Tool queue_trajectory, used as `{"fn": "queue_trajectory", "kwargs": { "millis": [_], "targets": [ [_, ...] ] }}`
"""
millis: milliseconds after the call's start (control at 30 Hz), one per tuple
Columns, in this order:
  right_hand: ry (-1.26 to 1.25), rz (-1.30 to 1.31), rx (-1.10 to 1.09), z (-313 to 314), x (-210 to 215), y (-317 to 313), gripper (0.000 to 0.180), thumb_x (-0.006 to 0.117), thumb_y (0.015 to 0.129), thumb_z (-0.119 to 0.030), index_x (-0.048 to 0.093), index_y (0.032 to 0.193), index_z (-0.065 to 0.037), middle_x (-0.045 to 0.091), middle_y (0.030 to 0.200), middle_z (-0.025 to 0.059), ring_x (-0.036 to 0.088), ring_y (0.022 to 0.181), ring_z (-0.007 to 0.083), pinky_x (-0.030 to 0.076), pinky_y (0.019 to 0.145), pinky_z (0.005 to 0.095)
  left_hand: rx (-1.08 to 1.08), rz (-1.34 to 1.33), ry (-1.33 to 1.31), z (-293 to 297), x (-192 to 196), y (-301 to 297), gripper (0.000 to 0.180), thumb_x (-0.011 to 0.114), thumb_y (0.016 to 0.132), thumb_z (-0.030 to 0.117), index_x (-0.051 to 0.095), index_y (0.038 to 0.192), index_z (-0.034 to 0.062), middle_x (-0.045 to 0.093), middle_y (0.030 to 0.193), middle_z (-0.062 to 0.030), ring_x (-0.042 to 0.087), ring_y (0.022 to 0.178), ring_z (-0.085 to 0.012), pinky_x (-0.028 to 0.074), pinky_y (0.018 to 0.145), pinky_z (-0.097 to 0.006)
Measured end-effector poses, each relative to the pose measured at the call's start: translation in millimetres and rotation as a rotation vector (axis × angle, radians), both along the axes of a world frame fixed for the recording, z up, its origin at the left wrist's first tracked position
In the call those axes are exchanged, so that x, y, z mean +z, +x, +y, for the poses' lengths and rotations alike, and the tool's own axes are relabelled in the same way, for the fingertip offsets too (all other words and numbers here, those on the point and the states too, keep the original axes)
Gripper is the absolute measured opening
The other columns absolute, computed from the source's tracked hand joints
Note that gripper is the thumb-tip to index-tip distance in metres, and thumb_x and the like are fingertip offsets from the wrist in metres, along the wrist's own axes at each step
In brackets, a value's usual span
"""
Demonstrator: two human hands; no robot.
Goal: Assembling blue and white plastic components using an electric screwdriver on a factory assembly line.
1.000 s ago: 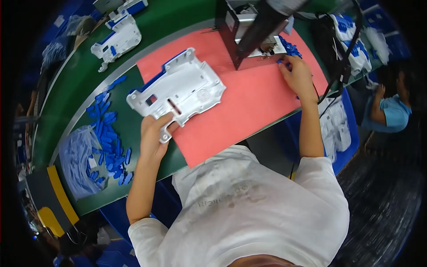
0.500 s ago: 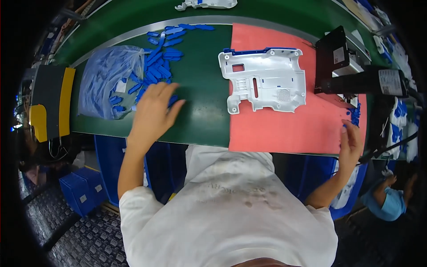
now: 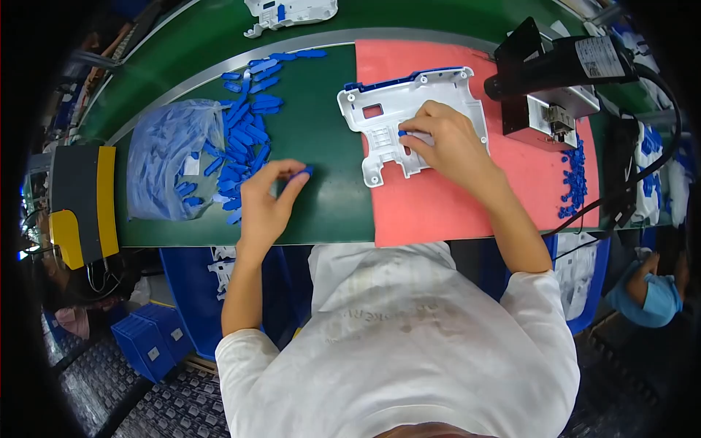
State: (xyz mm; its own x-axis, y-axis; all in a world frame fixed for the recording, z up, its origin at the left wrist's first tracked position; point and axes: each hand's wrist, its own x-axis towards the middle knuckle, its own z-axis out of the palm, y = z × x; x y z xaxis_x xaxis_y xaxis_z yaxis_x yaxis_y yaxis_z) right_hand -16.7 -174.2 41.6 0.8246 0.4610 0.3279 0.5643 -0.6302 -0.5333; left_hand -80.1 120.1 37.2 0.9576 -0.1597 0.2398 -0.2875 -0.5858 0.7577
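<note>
A white plastic housing (image 3: 460, 98) with a blue strip along its far edge lies inner side up on the pink mat (image 3: 445, 212). My right hand (image 3: 451, 139) is over its middle, thumb and forefinger closed on a small blue plastic piece (image 3: 401, 133) beside the slot. Left of the housing, above the green table (image 3: 328, 212), my left hand (image 3: 270, 201) pinches a blue plastic strip (image 3: 305, 172), partly hidden by the fingers. Next to that hand lies a heap of similar blue strips (image 3: 237, 146), some still in a clear plastic bag (image 3: 157, 160).
Small blue pieces (image 3: 575, 179) are scattered at the mat's right edge, below a metal fixture (image 3: 544, 120) and a black cylindrical device (image 3: 555, 69) with a cable. Another white housing (image 3: 299, 11) lies on the far green surface. A yellow-black machine part (image 3: 87, 197) stands left; a person (image 3: 646, 292) is at right.
My right hand has moved from the small pieces at the mat's right edge to the housing, bringing one along. My left hand has drawn back from the heap with a blue strip.
</note>
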Motion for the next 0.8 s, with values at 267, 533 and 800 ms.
{"fn": "queue_trajectory", "kwargs": {
  "millis": [267,533,800],
  "targets": [
    [0.081,0.046,0.011,3,-9,0,0.011,0.069,0.077,-0.004,0.069,0.087,0.000,0.065,0.080,0.0114,0.064,0.070,0.0250,0.051,0.065,0.0335,-0.118,0.585,-1.006,-70,13,29,0.021,0.055,0.095,0.006,0.062,0.112,-0.0032,0.063,0.085,-0.0057,0.054,0.068,-0.0089,0.044,0.059,-0.021],
    [0.122,0.171,-0.146,8,1,-2,0.015,0.065,0.079,0.001,0.069,0.094,0.001,0.066,0.079,0.0092,0.062,0.071,0.0160,0.050,0.066,0.0275,-0.209,0.711,-1.023,-83,6,36,0.027,0.054,0.093,0.004,0.056,0.119,-0.0048,0.063,0.103,-0.0135,0.056,0.076,-0.0113,0.046,0.066,-0.023],
    [0.814,0.458,0.246,5,13,2,0.033,0.068,0.084,-0.004,0.062,0.116,0.000,0.065,0.092,0.0065,0.061,0.079,0.0104,0.051,0.071,0.0233,-0.452,1.077,-1.546,-93,1,52,0.035,0.045,0.093,-0.002,0.045,0.128,-0.0052,0.061,0.111,-0.0175,0.062,0.084,-0.0167,0.053,0.070,-0.025]
  ]
}}
